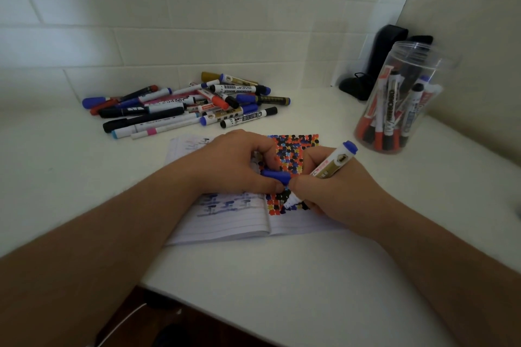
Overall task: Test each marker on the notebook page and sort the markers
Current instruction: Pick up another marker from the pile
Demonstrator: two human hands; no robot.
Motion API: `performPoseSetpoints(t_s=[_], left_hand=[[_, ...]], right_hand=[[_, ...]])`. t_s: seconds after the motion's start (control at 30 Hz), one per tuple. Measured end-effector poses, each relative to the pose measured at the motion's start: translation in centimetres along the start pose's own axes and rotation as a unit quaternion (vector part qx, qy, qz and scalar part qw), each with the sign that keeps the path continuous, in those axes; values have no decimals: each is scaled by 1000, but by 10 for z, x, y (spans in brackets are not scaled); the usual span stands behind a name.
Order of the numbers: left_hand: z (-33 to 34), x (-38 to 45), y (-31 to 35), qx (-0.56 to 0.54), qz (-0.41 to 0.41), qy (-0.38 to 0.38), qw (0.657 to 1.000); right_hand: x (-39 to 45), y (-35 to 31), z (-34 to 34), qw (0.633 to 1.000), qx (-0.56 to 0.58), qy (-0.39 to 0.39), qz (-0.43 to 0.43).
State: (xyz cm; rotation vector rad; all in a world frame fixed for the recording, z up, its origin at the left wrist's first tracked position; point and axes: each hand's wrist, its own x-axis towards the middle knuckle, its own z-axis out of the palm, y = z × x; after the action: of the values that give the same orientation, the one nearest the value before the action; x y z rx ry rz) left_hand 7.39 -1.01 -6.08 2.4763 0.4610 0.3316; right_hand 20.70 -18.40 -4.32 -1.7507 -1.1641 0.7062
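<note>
Marker (332,163) gripped tip-down in my right hand (335,191) over the notebook (239,222) at 6 o'clock, left hand (234,163) pinching its blue cap (276,176) beside it, ready to recap, I judge.

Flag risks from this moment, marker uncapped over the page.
1. The left hand pinches the blue cap right beside the marker in the right hand; ink may reach the fingers.
2. A forearm sweep could tip the clear jar.
3. The loose marker pile could roll.
</note>
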Motion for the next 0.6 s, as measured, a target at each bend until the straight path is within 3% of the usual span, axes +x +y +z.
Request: performPoseSetpoints(t_s=[0.6], left_hand=[[-1, -2, 5, -13, -7, -2, 1000]], right_hand=[[2, 3, 0, 999, -24, -16, -14]])
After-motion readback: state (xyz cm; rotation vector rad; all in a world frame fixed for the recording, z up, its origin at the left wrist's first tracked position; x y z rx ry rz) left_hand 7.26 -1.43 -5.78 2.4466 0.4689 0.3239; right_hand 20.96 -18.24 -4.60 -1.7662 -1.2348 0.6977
